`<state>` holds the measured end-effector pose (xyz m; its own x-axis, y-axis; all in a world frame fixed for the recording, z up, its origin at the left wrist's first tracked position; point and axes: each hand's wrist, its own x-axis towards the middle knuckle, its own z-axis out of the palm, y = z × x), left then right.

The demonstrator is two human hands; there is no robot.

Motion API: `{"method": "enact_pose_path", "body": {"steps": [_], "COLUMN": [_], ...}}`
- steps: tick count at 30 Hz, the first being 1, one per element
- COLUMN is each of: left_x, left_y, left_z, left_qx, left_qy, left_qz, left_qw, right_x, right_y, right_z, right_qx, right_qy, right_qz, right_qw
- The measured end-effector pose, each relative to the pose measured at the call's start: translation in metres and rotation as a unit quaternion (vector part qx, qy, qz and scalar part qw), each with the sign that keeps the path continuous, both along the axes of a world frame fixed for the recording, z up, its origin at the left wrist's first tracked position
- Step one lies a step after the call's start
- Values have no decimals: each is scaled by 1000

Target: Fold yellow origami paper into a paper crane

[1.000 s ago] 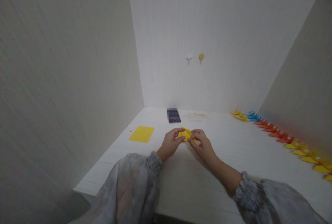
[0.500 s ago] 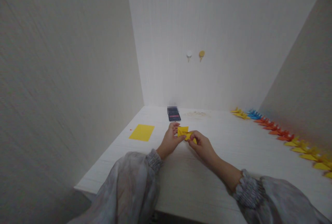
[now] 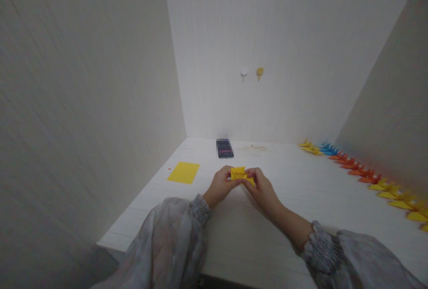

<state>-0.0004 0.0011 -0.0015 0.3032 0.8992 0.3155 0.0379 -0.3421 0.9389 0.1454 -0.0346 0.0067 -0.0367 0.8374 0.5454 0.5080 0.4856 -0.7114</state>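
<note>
A person in loose grey sleeves is folding a small yellow paper piece (image 3: 240, 174) just above the middle of a white table (image 3: 234, 235). The left hand (image 3: 222, 185) is pinching the piece's left end while the right hand (image 3: 262, 187) is gripping its right end, thumbs and fingertips closing on the paper from both sides. The piece is sitting between the two hands, lifted slightly off the tabletop.

A clean fold here seems to be calling for matched edges before any pressure, both hands keeping the layers from sliding, and a fingertip running firmly along the crease.

One flat yellow sheet (image 3: 183, 172) is lying near the table's left edge, well apart from the hands. One dark phone (image 3: 224, 148) is resting near the back edge. Two small hooks are hanging on the back wall, one white hook (image 3: 244, 73) and one yellow hook (image 3: 260, 72). A row of folded paper pieces (image 3: 359, 174) is running along the right edge in yellow, blue, orange and yellow groups; they are overlapping too much for an exact count.
</note>
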Motion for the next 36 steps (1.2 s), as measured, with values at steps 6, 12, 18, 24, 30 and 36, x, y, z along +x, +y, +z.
{"method": "enact_pose_path", "body": {"steps": [6, 12, 18, 24, 30, 36], "left_x": [0, 1, 1, 0, 0, -3], "left_y": [-1, -4, -9, -4, -1, 0], "left_z": [1, 6, 15, 9, 2, 1], "left_qx": [-34, -70, -96, -107, -106, -56], "left_qy": [-27, -41, -42, -42, -37, 40], "left_qz": [-20, -36, 5, 1, -69, -18], "left_qw": [999, 996, 994, 993, 991, 997], "right_x": [1, 1, 1, 0, 1, 1], "right_y": [2, 1, 0, -1, -1, 0], "right_z": [-3, -2, -2, 0, 1, 1], "right_qx": [12, 14, -29, -41, -46, -35], "right_qy": [-12, -19, -14, -16, -30, -11], "right_qz": [7, -2, 14, 7, -2, 6], "right_qw": [1000, 1000, 999, 999, 998, 999]}}
